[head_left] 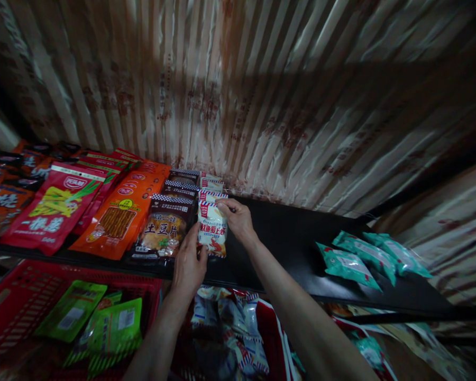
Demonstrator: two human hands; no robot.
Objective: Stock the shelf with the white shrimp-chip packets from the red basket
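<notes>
A small white snack bag (212, 225) with blue-and-white striped ends and red lettering stands at the front of a row on the black shelf. My right hand (240, 219) pinches its upper right edge between thumb and fingers. Along its lower left side, my left hand (190, 262) grips the edge, fingers against the front and thumb near the bottom. Similar white packs (211, 182) show behind it. Directly left is a row of dark potato-slice bags (164, 227), close to my left fingers.
Orange snack packs (115, 225), pink-red packs (55, 206) and dark orange bags (2, 203) line the shelf's left. Teal packets (351, 264) lie at the right of the shelf (280, 233). Below are a red basket (31, 270) with green packs (117, 328) and several striped bags (238, 328).
</notes>
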